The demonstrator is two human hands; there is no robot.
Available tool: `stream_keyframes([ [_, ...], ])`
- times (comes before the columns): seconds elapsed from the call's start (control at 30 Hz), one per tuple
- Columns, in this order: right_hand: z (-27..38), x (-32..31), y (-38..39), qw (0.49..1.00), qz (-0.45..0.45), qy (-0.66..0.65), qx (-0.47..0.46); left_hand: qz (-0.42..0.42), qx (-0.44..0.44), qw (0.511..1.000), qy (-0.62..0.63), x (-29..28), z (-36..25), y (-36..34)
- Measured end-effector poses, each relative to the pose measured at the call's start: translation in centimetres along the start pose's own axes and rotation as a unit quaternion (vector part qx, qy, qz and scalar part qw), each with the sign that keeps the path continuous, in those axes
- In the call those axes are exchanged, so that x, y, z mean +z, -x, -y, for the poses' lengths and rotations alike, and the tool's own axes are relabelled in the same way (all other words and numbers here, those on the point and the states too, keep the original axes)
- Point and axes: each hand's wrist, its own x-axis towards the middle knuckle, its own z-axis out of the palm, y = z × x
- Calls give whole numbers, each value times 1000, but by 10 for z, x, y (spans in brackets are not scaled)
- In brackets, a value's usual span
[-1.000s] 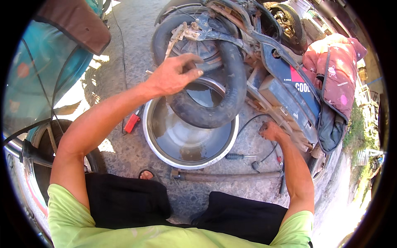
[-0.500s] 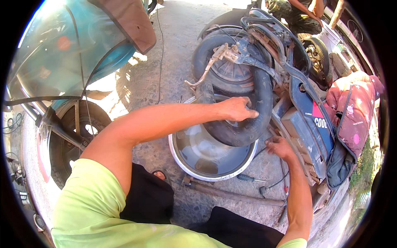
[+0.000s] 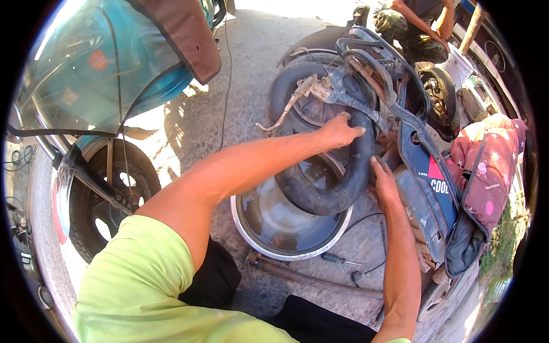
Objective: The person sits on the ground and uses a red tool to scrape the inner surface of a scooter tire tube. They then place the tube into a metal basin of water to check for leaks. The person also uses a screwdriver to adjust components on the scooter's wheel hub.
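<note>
A black, inflated inner tube (image 3: pixel 326 201) extends over a round metal basin (image 3: pixel 251 228) of murky water. Its upper part lies against a motorcycle wheel (image 3: pixel 311 111). My left hand (image 3: pixel 341 132) reaches across and grips the tube on its inner right side, thumb on top; some fingers are partly hidden. Beside the tube's outer right edge, my right hand (image 3: pixel 385 182) has its fingers stretched out, the tips at or very near the rubber. Below the basin lie a screwdriver (image 3: pixel 334 259) and a long rusty bar (image 3: pixel 314 281).
The motorcycle (image 3: pixel 394 86) lies along the right, with a pink patterned jacket (image 3: pixel 486 171) over it. Another wheel (image 3: pixel 114 183) and a blue-green clear sheet (image 3: pixel 86 74) stand at left. A person (image 3: pixel 420 28) crouches at the back. A thin cable (image 3: pixel 229 86) crosses the ground.
My left hand has moved up and slightly right along the tube. My right hand has risen to the tube's outer edge with fingers extended. The tube's lower loop sits a little lower in view.
</note>
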Motion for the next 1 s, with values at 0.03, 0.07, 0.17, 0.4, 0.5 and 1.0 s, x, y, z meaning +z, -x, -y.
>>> stream_keyframes([
  [0.03,6,5,0,1000,-13,1,-4,10,-13,1000,4,-2,-2,-5],
  [0.07,10,7,0,1000,-25,2,-8,-12,-9,1000,-14,-1,0,-9],
  [0.17,-7,14,-24,996,-18,-48,-72,-55,-5,997,-58,4,0,-16],
  [0.4,0,26,-25,995,-13,-48,-91,-28,-32,990,-132,9,-10,-10],
  [0.5,-1,30,-24,993,-12,-73,-90,-53,-24,988,-143,11,-9,-7],
  [1.0,-16,21,-37,990,9,-119,-76,7,12,992,-129,-10,1,12],
])
